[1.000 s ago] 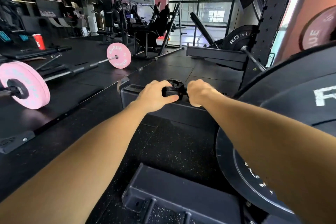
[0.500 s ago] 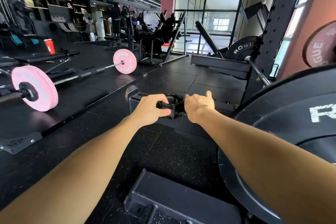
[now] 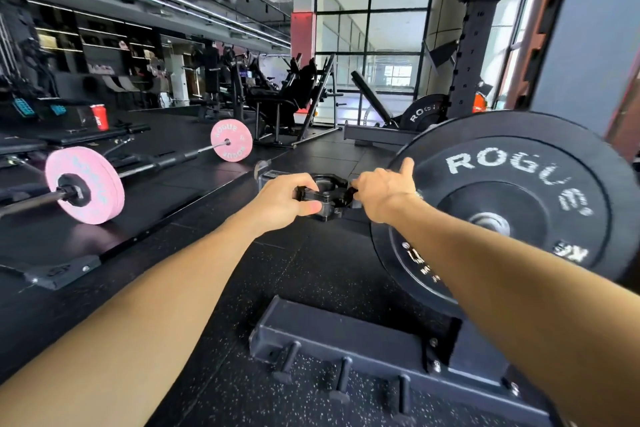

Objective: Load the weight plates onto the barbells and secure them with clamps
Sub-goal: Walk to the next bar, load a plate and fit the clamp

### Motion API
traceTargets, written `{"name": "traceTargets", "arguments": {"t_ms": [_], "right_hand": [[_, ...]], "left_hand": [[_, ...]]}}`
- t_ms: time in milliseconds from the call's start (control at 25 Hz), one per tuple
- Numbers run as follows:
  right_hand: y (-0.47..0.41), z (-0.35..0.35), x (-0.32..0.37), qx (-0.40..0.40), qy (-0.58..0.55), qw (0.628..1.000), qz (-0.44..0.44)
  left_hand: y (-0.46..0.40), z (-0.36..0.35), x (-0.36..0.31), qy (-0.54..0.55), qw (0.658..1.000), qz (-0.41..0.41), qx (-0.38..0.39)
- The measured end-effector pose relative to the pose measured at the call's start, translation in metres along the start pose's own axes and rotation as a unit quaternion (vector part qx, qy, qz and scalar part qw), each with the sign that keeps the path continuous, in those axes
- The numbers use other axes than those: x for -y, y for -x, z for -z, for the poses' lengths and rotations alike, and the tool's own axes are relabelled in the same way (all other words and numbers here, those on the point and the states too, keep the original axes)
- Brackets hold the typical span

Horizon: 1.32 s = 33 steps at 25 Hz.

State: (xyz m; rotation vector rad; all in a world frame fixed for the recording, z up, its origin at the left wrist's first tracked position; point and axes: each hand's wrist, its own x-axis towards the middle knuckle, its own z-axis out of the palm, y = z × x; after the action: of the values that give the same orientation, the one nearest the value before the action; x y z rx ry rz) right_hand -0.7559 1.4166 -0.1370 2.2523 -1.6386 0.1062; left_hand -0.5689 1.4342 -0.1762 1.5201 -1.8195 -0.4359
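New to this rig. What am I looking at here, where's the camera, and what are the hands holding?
There is no robot: one wide-angle camera sits on a person's head, looking forward and down at bare arms in a gym. The left hand and right hand both grip a black barbell clamp, held in the air between them. On the right, a black Rogue plate is already on a bar, whose sleeve end shows at its centre with no clamp on it. On the floor to the left lies a second barbell with pink plates. A dark steel rack base sits below.
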Motion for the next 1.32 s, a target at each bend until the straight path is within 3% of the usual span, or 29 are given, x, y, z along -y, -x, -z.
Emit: {"name": "traceTargets", "arguments": {"t_ms": [240, 400, 480, 560, 640, 720, 920, 1040, 1120, 1320], "right_hand": [[0.13, 0.041, -0.043, 0.016, -0.105, 0.992, -0.071], [0.203, 0.064, -0.087, 0.049, -0.251, 0.959, -0.12], [0.233, 0.069, -0.11, 0.08, -0.39, 0.907, -0.136], [0.258, 0.072, -0.128, 0.111, -0.519, 0.832, -0.165], [0.276, 0.075, -0.142, 0.124, -0.594, 0.772, -0.186], [0.292, 0.075, -0.149, 0.141, -0.627, 0.737, -0.21], [0.324, 0.062, -0.16, 0.228, -0.598, 0.72, -0.269], [0.339, 0.043, -0.157, 0.282, -0.574, 0.72, -0.269], [0.342, 0.03, -0.155, 0.284, -0.578, 0.717, -0.267], [0.338, 0.011, -0.155, 0.192, -0.624, 0.702, -0.284]], "left_hand": [[0.095, -0.011, -0.087, 0.034, 0.997, -0.035, 0.055], [0.135, -0.031, -0.144, 0.08, 0.989, -0.062, 0.106], [0.15, -0.045, -0.172, 0.15, 0.977, -0.054, 0.144], [0.163, -0.057, -0.194, 0.226, 0.957, -0.012, 0.18], [0.174, -0.069, -0.212, 0.243, 0.946, 0.026, 0.215], [0.186, -0.081, -0.226, 0.229, 0.934, 0.077, 0.262], [0.206, -0.106, -0.235, 0.163, 0.885, 0.189, 0.393], [0.217, -0.12, -0.226, 0.157, 0.865, 0.216, 0.425], [0.224, -0.128, -0.22, 0.166, 0.869, 0.213, 0.414], [0.222, -0.148, -0.21, 0.198, 0.915, 0.193, 0.295]]}}
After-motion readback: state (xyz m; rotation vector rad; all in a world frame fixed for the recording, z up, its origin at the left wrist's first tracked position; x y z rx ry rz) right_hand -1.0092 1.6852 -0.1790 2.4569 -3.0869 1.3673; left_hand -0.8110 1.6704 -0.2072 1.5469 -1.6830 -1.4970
